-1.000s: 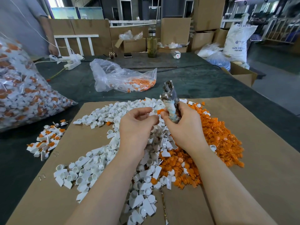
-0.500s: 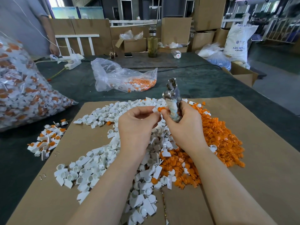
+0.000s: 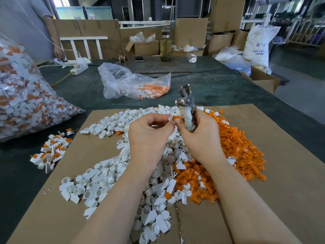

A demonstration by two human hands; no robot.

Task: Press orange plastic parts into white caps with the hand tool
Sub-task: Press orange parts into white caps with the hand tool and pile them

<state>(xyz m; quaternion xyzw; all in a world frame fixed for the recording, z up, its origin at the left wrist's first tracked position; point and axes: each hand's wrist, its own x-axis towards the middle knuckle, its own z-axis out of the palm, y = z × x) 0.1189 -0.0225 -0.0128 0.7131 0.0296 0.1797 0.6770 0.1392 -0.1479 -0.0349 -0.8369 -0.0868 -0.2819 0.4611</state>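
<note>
Hands met above the heap: our left hand (image 3: pixel 149 138) pinched a white cap (image 3: pixel 170 118), and our right hand (image 3: pixel 197 136) kept its grip clamped around the hand tool (image 3: pixel 186 110), which stood upright, while its fingertips (image 3: pixel 177 121) held an orange part (image 3: pixel 175 118) against the cap. Below us lay white caps (image 3: pixel 98 187) and orange parts (image 3: pixel 242 152) heaped on cardboard (image 3: pixel 281 191) over the table (image 3: pixel 219 87).

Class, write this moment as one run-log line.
left hand: pinching white cap | right hand: gripping hand tool, fingertips on orange part | stage: fitting, unpressed
</note>
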